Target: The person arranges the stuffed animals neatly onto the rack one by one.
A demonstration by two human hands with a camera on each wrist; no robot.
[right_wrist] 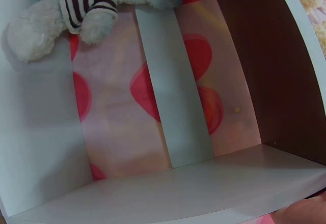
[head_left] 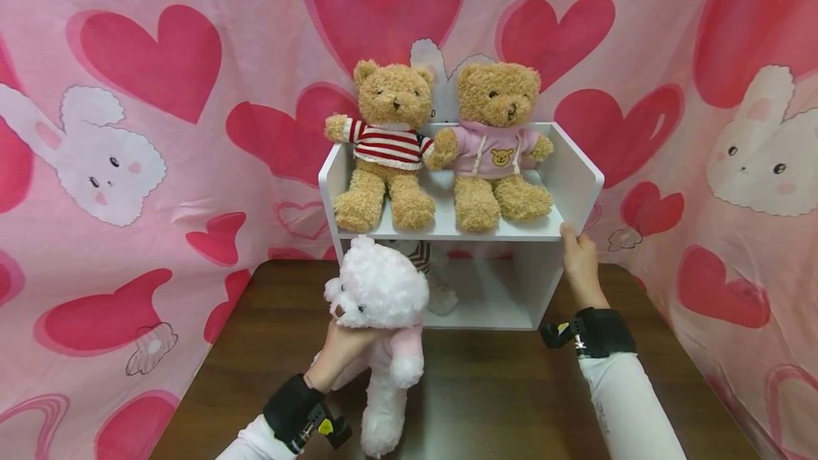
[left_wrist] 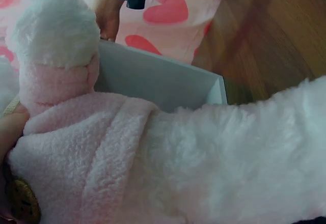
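Observation:
A white teddy bear (head_left: 386, 288) in a pink top is held up in front of the shelf's lower left side. My left hand (head_left: 341, 352) grips it under the chin, around the neck. The left wrist view shows the pink top (left_wrist: 86, 147) and a fluffy leg up close, with only part of the left hand at the edge. With my right hand (head_left: 583, 268) I hold the right side panel of the white two-tier shelf (head_left: 584, 179), thumb at its front edge. My other right fingers are hidden behind the panel.
On the upper tier sit a brown bear in a striped sweater (head_left: 388, 144) and a brown bear in a pink hoodie (head_left: 501, 148). A pale bear in a striped top (right_wrist: 94, 2) sits at the lower tier's left. The shelf stands on a dark wooden table (head_left: 492, 389).

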